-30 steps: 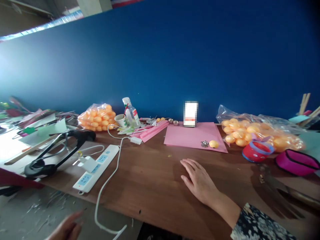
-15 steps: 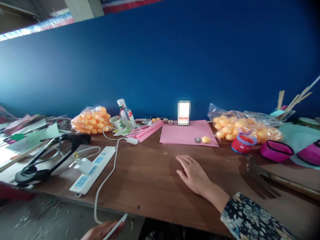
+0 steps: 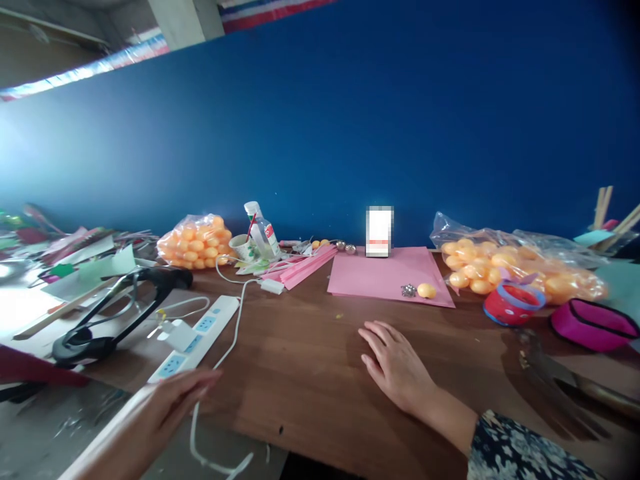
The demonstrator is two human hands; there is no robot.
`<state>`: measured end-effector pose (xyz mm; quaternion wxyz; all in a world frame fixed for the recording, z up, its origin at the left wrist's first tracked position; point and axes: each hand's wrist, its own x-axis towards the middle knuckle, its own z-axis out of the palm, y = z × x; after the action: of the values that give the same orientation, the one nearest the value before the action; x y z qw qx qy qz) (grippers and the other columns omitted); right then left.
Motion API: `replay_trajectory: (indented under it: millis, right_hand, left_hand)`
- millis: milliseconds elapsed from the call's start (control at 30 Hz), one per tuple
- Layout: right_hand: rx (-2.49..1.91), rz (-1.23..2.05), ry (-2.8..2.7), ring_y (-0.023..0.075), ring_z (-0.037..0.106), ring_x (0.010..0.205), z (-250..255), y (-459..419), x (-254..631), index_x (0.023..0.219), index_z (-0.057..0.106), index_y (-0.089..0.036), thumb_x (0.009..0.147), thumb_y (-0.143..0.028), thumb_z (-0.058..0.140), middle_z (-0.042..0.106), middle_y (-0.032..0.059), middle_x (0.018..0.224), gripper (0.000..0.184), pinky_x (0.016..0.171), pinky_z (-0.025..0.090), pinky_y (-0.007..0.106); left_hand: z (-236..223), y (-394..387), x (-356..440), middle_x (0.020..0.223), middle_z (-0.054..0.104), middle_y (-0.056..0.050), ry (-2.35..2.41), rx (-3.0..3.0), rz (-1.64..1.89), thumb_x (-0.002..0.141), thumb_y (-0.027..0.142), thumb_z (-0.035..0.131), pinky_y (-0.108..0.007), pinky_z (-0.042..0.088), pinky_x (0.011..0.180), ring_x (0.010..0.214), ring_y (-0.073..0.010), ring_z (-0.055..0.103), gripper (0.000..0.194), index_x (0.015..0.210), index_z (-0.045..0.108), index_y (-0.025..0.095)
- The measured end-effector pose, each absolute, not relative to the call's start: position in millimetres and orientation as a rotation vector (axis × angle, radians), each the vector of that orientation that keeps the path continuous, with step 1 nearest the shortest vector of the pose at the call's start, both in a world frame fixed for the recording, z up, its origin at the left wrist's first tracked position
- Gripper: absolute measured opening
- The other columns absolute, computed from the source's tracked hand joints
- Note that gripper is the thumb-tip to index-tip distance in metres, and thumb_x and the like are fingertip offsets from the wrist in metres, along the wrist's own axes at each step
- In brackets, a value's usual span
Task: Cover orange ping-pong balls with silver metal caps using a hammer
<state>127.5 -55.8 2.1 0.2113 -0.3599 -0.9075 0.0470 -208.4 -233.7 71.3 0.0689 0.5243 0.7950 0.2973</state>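
Note:
My left hand [image 3: 173, 403] is over the near end of the white power strip [image 3: 215, 327], its fingers stretched out side by side and slightly blurred. A white cable [image 3: 231, 343] passes by those fingertips and drops over the table's front edge. Along the left hand's outer side runs a pale strip that I cannot make out. Resting on the brown tabletop is my right hand [image 3: 395, 367], loosely spread and holding nothing. Beyond it lie pink sheets [image 3: 380, 277] bearing a small yellow-orange ball [image 3: 427, 291] and a silver beaded piece [image 3: 409, 290].
Bags of orange balls lie at left [image 3: 195, 243] and right [image 3: 480, 263]. A hammer [image 3: 575, 383], a red cup-shaped piece [image 3: 513, 303] and a magenta fabric ring [image 3: 593, 327] are on the right. At left are a black curved frame [image 3: 150, 287] and a plastic bottle [image 3: 263, 230].
My left hand has risen from below the table edge to the power strip; the cable end it was at now hangs lower, apart from it. My right hand stays on the tabletop. The view has shifted slightly.

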Motion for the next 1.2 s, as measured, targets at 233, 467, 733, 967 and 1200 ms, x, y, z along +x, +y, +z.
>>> replay_trajectory:
  millis: [233,467,733,967,1200]
  right_hand:
    - [-0.989,0.119,-2.520,0.0259,0.044,0.118,-1,-55,129,0.120,0.051,-0.016,0.083,-0.021,0.048,0.052,0.0109,0.125,0.037,0.100,0.039,0.044]
    - [-1.031,0.144,-2.544,0.0261,0.044,0.118,0,-54,129,0.122,0.051,-0.016,0.084,-0.024,0.048,0.052,0.0105,0.126,0.039,0.100,0.039,0.043]
    - [-1.045,0.177,-2.538,0.0254,0.042,0.120,0,-54,128,0.123,0.050,-0.017,0.084,-0.023,0.048,0.050,0.0098,0.128,0.039,0.102,0.036,0.042]
    - [-1.050,0.180,-2.525,0.0247,0.043,0.119,-2,-54,129,0.122,0.051,-0.018,0.083,-0.023,0.049,0.051,0.0102,0.127,0.039,0.101,0.037,0.042]
    - [-1.031,0.174,-2.517,0.0252,0.044,0.118,1,-54,128,0.120,0.052,-0.017,0.083,-0.024,0.049,0.052,0.0106,0.126,0.038,0.100,0.038,0.043]
  left_hand:
    - [70,-86,-176,0.125,0.055,-0.010,2.453,2.171,0.344,0.082,0.018,0.041,-0.036,0.040,0.094,0.114,-0.0237,0.049,0.038,0.118,0.054,0.018]
    - [55,-39,-189,0.115,0.060,-0.011,2.539,2.211,0.062,0.078,0.005,0.039,-0.032,0.040,0.092,0.107,-0.0228,0.054,0.038,0.110,0.058,0.014]
    - [46,-39,-187,0.124,0.057,-0.006,2.516,2.232,0.061,0.082,0.011,0.039,-0.031,0.040,0.092,0.114,-0.0207,0.050,0.038,0.116,0.054,0.022]
    - [53,-34,-187,0.122,0.058,-0.005,2.531,2.197,0.063,0.082,0.014,0.042,-0.031,0.041,0.089,0.111,-0.0202,0.052,0.037,0.115,0.053,0.025]
    - [65,-40,-180,0.119,0.061,-0.005,2.458,2.255,0.002,0.080,0.013,0.043,-0.031,0.042,0.087,0.110,-0.0216,0.054,0.037,0.112,0.057,0.025]
